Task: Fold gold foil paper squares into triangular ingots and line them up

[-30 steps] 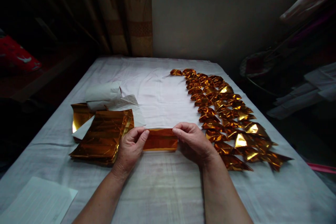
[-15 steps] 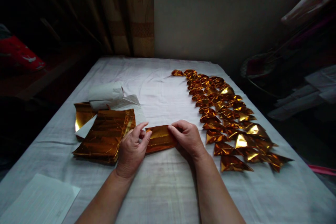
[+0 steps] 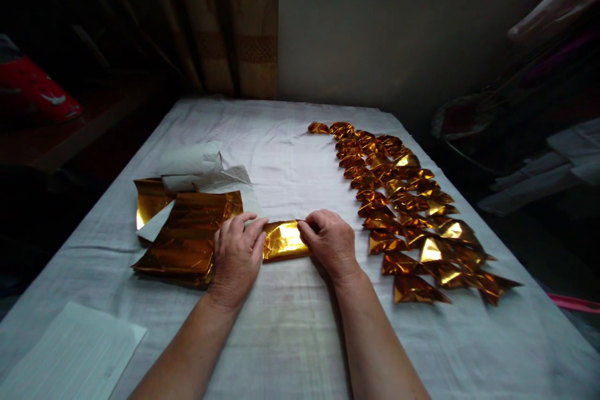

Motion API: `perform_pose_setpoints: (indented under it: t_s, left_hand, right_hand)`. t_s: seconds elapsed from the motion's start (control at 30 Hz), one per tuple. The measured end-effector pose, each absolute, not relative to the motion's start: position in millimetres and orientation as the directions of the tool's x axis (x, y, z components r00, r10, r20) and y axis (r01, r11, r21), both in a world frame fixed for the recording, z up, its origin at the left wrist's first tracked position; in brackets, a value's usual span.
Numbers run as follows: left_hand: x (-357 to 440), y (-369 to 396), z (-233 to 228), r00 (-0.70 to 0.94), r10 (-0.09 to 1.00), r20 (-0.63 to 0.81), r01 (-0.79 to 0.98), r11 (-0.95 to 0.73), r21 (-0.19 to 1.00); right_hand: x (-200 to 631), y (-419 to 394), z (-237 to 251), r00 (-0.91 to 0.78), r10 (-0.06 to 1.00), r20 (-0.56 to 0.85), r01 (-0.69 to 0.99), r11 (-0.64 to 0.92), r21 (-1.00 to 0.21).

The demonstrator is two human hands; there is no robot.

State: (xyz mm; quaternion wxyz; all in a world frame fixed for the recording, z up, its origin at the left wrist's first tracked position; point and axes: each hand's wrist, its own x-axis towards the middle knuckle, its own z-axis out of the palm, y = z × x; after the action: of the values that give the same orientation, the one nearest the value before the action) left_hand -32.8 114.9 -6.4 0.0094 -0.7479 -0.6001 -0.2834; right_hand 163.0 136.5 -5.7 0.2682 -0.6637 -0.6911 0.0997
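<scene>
One white cloth covered the surface (image 3: pixel 300 337), which ran away from the viewer toward a pale wall and a brown curtain (image 3: pixel 225 25). Dozens of folded gold foil pieces (image 3: pixel 407 212) lay in overlapping rows down the right side of the cloth. A stack of flat gold foil sheets (image 3: pixel 187 237) sat at the left, with white wrapping paper (image 3: pixel 192 165) just behind it and a white sheet (image 3: pixel 70 356) at the near left corner.

Both hands rested on the cloth at centre, with one foil piece (image 3: pixel 285 240) between them. A second earlier this piece had been a longer flat strip held by its ends; it had since become shorter and thicker, with a bright creased face, so a fold seemed to have been made and pressed down. Its long axis ran left to right across the cloth, tilted slightly, the left end nearer the viewer.

The left hand (image 3: pixel 237 256) lay flat, fingers together, tips pressing the piece's left end. The right hand (image 3: pixel 330 240) curled over the right end, fingertips pinching its upper edge.
</scene>
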Motion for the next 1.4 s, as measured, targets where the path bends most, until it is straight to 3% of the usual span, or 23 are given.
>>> perform_pose_setpoints:
  t_s: [0.1, 0.23, 0.6, 0.8, 1.0, 1.4]
  left_hand:
    - [-27, 110, -3, 0.244, 0.859, 0.451, 0.832, -0.424, 0.357]
    - [-18, 102, -2, 0.413, 0.838, 0.356, 0.723, -0.539, 0.431]
    - [-19, 105, -5, 0.303, 0.912, 0.275, 0.716, -0.409, 0.566]
    - [-17, 105, -3, 0.300, 0.916, 0.266, 0.709, -0.401, 0.580]
    - [-16, 105, -2, 0.307, 0.920, 0.243, 0.710, -0.391, 0.585]
    - [-16, 105, -1, 0.294, 0.929, 0.224, 0.724, -0.369, 0.583]
  right_hand:
    - [163, 136, -7, 0.025, 0.971, 0.237, 0.868, 0.096, -0.487]
    - [163, 136, -6, 0.018, 0.972, 0.233, 0.871, 0.099, -0.481]
    - [164, 137, -7, 0.080, 0.960, 0.269, 0.814, 0.093, -0.573]
    - [165, 134, 4, -0.101, 0.982, 0.158, 0.858, 0.167, -0.486]
    - [171, 131, 13, -0.213, 0.976, 0.045, 0.841, 0.207, -0.500]
    - [174, 103, 0, -0.272, 0.943, 0.190, 0.778, 0.332, -0.534]
